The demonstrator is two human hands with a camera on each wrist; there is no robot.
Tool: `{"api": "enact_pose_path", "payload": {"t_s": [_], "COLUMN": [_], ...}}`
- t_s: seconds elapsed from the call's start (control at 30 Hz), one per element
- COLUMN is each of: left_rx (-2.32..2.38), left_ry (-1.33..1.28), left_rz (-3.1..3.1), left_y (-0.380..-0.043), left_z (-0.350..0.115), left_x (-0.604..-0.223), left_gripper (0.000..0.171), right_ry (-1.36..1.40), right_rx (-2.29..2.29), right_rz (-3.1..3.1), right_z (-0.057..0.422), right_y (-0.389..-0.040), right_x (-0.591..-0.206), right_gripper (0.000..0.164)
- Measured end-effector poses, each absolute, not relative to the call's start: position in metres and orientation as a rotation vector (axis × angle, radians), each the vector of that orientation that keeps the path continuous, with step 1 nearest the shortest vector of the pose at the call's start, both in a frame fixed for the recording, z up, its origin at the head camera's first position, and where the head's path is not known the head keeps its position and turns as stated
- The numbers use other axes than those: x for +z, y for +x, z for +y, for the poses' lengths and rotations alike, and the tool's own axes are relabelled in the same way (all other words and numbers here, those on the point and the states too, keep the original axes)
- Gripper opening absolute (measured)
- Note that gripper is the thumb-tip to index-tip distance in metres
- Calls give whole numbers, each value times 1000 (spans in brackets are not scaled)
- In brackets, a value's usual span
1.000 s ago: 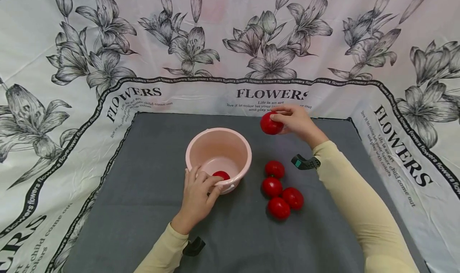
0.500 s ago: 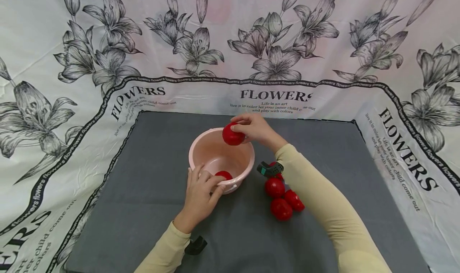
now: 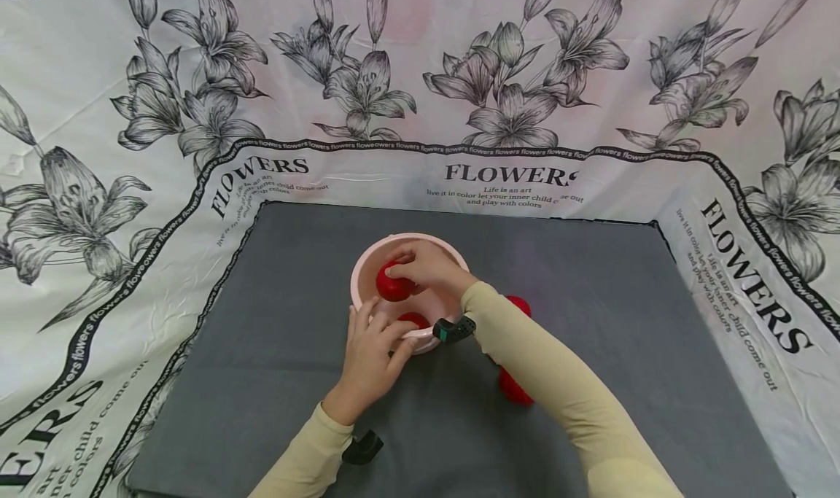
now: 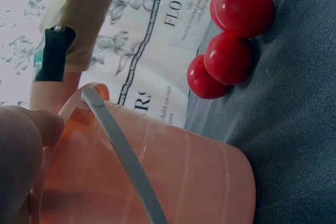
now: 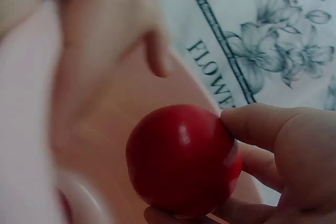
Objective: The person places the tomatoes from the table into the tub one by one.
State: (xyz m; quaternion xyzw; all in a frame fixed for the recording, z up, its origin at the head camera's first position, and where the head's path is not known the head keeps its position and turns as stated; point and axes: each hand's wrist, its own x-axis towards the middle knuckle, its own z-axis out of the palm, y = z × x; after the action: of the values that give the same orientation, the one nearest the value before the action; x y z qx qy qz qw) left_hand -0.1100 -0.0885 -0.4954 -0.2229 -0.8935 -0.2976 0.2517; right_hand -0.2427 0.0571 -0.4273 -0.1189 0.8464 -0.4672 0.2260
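Note:
A pink bucket (image 3: 367,273) with a grey handle (image 4: 123,153) stands on the dark grey cloth, its mouth facing up. My left hand (image 3: 370,356) grips its near rim, fingers over the edge and thumb lower on the side. Inside the bucket's mouth, my right hand (image 3: 425,262) pinches a glossy red tomato (image 5: 184,161) between thumb and fingers. Another tomato (image 3: 413,318) lies at the bucket's bottom, partly behind the left fingers. To the right of the bucket, several more tomatoes (image 4: 228,57) rest in a cluster, mostly hidden by the right forearm in the head view.
The dark grey cloth (image 3: 295,286) covers the work surface. A white cloth (image 3: 394,177) printed with flowers and lettering borders it at the back and sides. Dark straps with camera mounts (image 3: 454,329) sit at both wrists.
My right hand has carried its tomato leftward from behind the cluster, over the rim and down into the bucket's mouth. My left hand has stayed on the rim.

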Motion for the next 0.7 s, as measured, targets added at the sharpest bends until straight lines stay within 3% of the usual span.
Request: {"api": "enact_pose_path", "payload": {"t_s": [0.43,0.7], "left_rx": [-796,-808], "left_ry": [-597,-591], "left_rz": [-2442,-2449], "left_y": [-109,-109], "left_z": [-87,-87], "left_x": [-495,-494], "left_gripper": [14,15], "right_ry": [-488,-432], "right_rx": [-1004,-1013], "right_rz": [2405,2349], "right_z": [37,37], "right_y": [-233,-232], "right_x": [-455,-457], "right_gripper": [32,31]}}
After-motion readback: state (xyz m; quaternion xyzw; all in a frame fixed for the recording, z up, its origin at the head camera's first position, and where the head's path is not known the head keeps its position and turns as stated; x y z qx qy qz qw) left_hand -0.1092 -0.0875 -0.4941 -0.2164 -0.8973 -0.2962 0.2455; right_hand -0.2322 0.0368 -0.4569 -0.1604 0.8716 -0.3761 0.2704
